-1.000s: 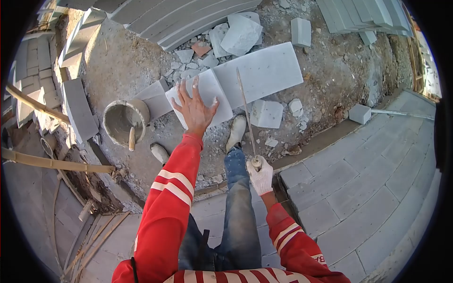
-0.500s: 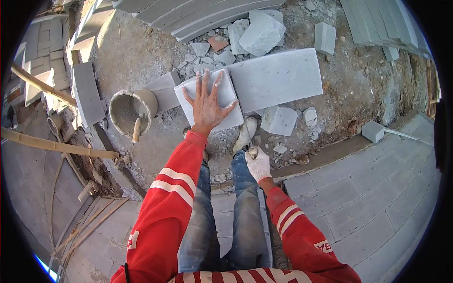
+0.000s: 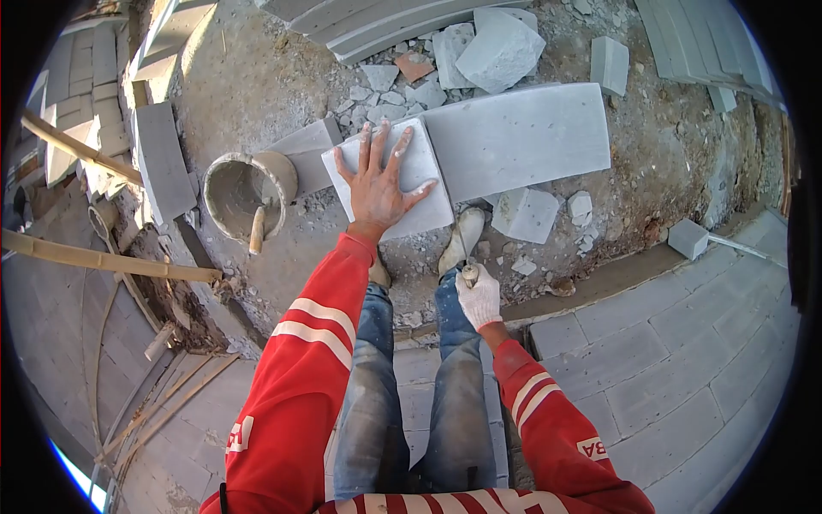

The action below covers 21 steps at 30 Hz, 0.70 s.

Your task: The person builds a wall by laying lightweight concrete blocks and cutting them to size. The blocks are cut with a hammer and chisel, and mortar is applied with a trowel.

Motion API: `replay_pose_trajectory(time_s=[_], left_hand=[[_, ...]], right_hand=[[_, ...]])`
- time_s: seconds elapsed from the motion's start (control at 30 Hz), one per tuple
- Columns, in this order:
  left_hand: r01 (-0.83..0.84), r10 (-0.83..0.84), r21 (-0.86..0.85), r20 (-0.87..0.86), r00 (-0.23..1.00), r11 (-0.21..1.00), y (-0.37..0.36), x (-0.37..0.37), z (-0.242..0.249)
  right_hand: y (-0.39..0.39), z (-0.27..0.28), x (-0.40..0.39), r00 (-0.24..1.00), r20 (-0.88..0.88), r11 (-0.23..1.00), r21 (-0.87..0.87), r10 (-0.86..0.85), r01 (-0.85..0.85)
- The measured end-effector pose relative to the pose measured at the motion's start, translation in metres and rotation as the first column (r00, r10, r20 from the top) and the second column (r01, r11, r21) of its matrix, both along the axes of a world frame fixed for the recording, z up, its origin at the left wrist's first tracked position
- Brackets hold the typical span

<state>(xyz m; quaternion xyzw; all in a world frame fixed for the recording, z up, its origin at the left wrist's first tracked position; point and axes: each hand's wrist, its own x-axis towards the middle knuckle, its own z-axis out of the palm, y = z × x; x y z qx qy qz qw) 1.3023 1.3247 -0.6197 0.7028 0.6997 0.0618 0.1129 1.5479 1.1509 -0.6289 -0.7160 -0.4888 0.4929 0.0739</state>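
My bare left hand (image 3: 380,193) lies flat with fingers spread on a squarish pale grey block (image 3: 425,207). Along the right side of that block runs a dark straight line, and a longer pale block section (image 3: 522,141) extends beyond it to the right. In a white glove, my right hand (image 3: 479,298) is closed round the handle of a hand saw (image 3: 465,243). Its thin blade shows nearly edge-on, pointing from my fist up to the near end of the dark line. How deep the blade sits in the block is hidden.
A mortar-coated bucket (image 3: 218,210) with a wooden-handled tool stands left, beside another grey block (image 3: 308,154). Broken block chunks (image 3: 501,51) and rubble lie behind. Stacked blocks (image 3: 385,34) rise at the back. Bamboo poles (image 3: 111,259) jut in from the left.
The view has shifted slightly, so most things sit a little farther right. My left hand stays pressed on the block and my right hand keeps its grip on the saw.
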Motion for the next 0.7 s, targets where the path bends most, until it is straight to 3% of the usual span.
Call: replay_pose_trajectory(time_s=[0.1, 0.17, 0.2, 0.23, 0.27, 0.3, 0.37, 0.43, 0.5, 0.57, 0.6, 0.63, 0.7], left_hand=[[-0.011, 0.010, 0.019, 0.053, 0.999, 1.000, -0.010, -0.008, 0.008], [-0.408, 0.336, 0.153, 0.350, 0.874, 0.900, -0.024, -0.022, 0.015], [-0.585, 0.497, 0.107, 0.421, 0.759, 0.804, -0.033, -0.030, 0.022], [-0.602, 0.512, 0.117, 0.415, 0.752, 0.790, -0.047, -0.040, 0.009], [-0.730, 0.657, -0.204, 0.632, 0.411, 0.653, -0.069, -0.050, -0.020], [-0.689, 0.724, -0.532, 0.690, -0.014, 0.493, -0.088, -0.057, -0.037], [-0.521, 0.667, -0.547, 0.743, 0.058, 0.655, -0.100, -0.044, -0.039], [-0.423, 0.716, -0.635, 0.696, 0.047, 0.646, -0.092, -0.029, -0.029], [-0.447, 0.699, -0.617, 0.715, 0.025, 0.648, -0.089, -0.024, -0.027], [-0.478, 0.682, -0.595, 0.732, 0.010, 0.646, -0.088, -0.025, -0.027], [-0.510, 0.668, -0.526, 0.731, 0.137, 0.680, -0.088, -0.024, -0.026], [-0.526, 0.647, -0.456, 0.715, 0.264, 0.718, -0.087, -0.024, -0.025], [-0.518, 0.668, -0.496, 0.712, 0.217, 0.696, -0.087, -0.023, -0.026]], right_hand=[[-0.001, 0.006, 0.000, 0.997, -0.041, 0.998, -0.028, -0.064, 0.062], [0.001, 0.014, 0.005, 0.995, -0.064, 0.996, 0.033, -0.076, 0.078], [0.008, 0.021, 0.010, 0.995, -0.048, 0.997, -0.019, -0.082, 0.081], [0.015, 0.024, 0.014, 0.996, -0.033, 0.994, -0.071, -0.083, 0.080], [0.017, 0.020, 0.018, 0.993, -0.054, 0.994, 0.029, -0.101, 0.103], [0.030, 0.028, 0.020, 0.999, 0.010, 0.999, 0.010, -0.038, 0.038], [0.044, 0.033, 0.023, 0.999, -0.001, 0.997, -0.047, -0.054, 0.054], [0.032, 0.004, 0.044, 0.998, 0.034, 0.999, 0.019, 0.050, -0.051], [0.027, -0.003, 0.052, 0.985, 0.074, 0.984, 0.069, 0.157, -0.162], [0.029, 0.000, 0.048, 1.000, -0.007, 0.984, -0.179, -0.021, 0.019], [0.030, 0.007, 0.040, 0.977, -0.085, 0.949, -0.271, -0.193, 0.164], [0.031, 0.012, 0.032, 0.983, -0.079, 0.951, -0.276, -0.165, 0.138], [0.032, 0.025, 0.017, 0.960, -0.102, 0.931, -0.287, -0.262, 0.224]])
